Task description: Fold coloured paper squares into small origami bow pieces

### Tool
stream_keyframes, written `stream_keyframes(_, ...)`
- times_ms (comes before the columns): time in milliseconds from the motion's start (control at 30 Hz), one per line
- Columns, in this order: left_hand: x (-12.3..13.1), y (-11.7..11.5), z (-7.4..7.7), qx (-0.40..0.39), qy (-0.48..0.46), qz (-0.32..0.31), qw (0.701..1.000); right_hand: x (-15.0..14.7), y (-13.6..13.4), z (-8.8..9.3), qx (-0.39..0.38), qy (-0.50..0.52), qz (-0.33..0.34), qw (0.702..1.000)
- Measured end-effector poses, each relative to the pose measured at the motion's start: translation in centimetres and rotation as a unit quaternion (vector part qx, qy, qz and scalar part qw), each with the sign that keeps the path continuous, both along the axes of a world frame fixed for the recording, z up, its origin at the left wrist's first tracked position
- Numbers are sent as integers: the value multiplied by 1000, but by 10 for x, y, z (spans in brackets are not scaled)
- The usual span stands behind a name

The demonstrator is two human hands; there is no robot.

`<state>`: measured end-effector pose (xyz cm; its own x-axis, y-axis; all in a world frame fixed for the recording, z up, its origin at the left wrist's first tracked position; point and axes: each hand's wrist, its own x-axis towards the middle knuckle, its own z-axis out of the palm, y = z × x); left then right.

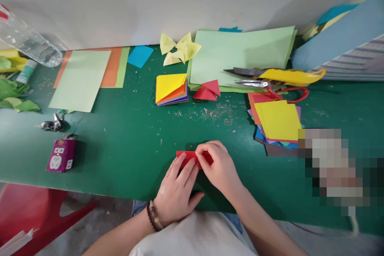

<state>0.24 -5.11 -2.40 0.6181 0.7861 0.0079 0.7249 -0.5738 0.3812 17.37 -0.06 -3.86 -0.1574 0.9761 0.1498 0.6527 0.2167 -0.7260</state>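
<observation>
Close to the middle of the green table's [132, 152] near edge, the person's left hand [177, 192] lies palm down, fingers straight and a little apart, resting on a small red paper [191, 154] without closing around it. The right hand [221, 170] has thumb and forefinger pinched together on that same paper, partly covering it. Toward the far edge I see a folded stack [171, 87] topped with yellow, a folded red piece [208, 91] near it, and red-handled scissors [265, 84] farther right.
</observation>
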Motion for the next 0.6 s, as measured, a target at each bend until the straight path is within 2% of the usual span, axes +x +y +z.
stream_keyframes(367, -3, 24, 24, -46, 33, -17, 998, 1, 1, 2, 17, -16, -1, 1000)
stream_keyframes(533, -1, 24, 26, -30, 64, -23, 997, 21, -10, 15, 91, -40, -60, 993)
stream_keyframes(600, -1, 23, 25, -20, 70, -25, 997, 26, -19, 19, 100, -61, -53, 992)
